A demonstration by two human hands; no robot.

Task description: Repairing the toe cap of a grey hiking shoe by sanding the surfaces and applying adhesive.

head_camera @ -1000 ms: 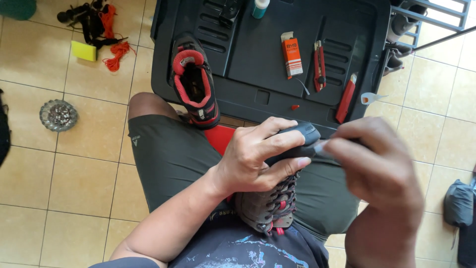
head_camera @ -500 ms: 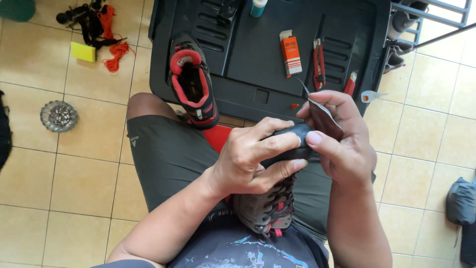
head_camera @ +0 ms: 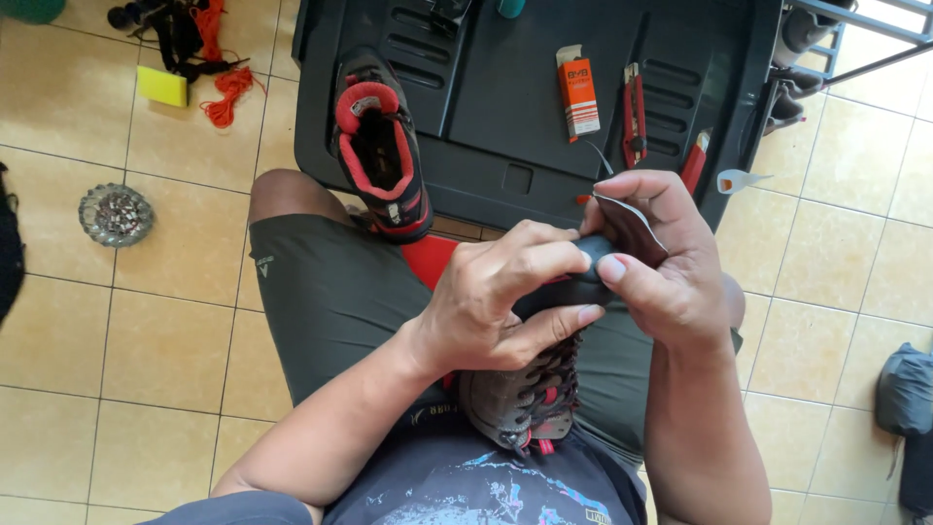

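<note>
Shoe on lap, near edge of black tray. Left hand clamps toe; right hand pinches dark patch there. Best: steady shoe, press patch evenly from edge.

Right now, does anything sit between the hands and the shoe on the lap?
Nothing visible: the left hand grips the shoe at its toe, and the right hand presses a dark patch against it.
</note>
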